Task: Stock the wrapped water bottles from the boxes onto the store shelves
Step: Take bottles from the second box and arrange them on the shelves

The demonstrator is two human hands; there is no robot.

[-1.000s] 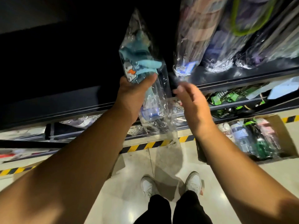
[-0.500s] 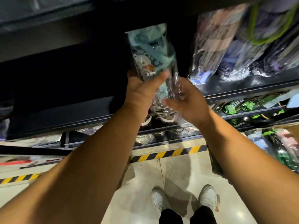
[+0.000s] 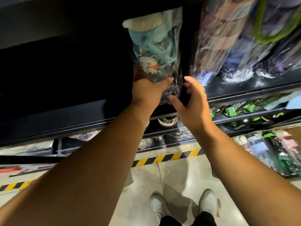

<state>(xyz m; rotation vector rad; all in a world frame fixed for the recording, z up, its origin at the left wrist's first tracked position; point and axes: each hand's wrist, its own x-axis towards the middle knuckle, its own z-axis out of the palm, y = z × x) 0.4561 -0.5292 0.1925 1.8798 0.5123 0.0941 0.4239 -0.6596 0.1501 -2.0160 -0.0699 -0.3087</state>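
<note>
- The left grip is clamped round the base of the wrapped water bottle. The thumb lies across the front of the crinkled wrap, and the bottle stands upright with its cap end high.
- The right grip is apart, fingers loosely spread, just beside the loose tail of wrap below the bottle. I cannot tell whether the thumb touches the plastic.
- The bottle is up at the shelf, near its front edge, in the dark gap left of the shelved bottles. The hand hides whether its base rests on the board.
- To set it down well, I judge the base should go flat on the board, with the loose wrap tucked under or behind so it cannot snag on the front edge.
- The free hand looks best used to steady the nearest shelved bottle, which leans towards the gap, while the new one slides back beside it.
- The slick wrap could slip in the fingers, so the hold should be let go only once the bottle stands by itself.
- The cardboard box on the floor, below the shelf's right end, holds many packed bottles lying close together, so plenty seems left to stock.
</note>
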